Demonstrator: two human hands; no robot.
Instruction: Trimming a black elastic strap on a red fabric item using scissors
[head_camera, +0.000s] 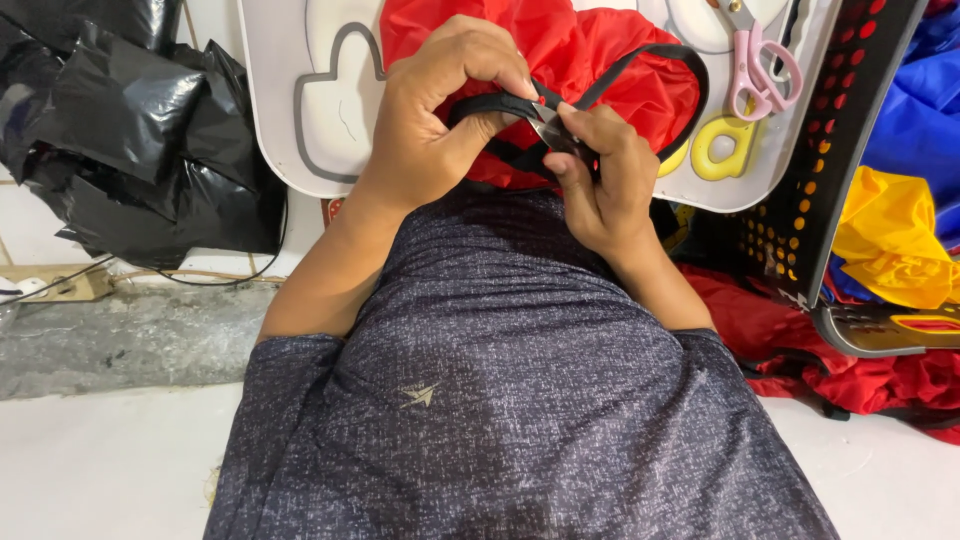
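Left hand (440, 110) clamps the flat black webbing strap (640, 60) taut over the red nylon fabric (600, 60) on the white worktop (290, 120), while right hand (600, 180) fingers pinch a small metal piece (552, 132) onto it.

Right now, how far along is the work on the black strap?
Done: the black strap already loops out over the red fabric. In hand: the left hand and right hand pinch it at a small dark fitting. Left: whether it is threaded cannot be told; the pink scissors lie untouched.
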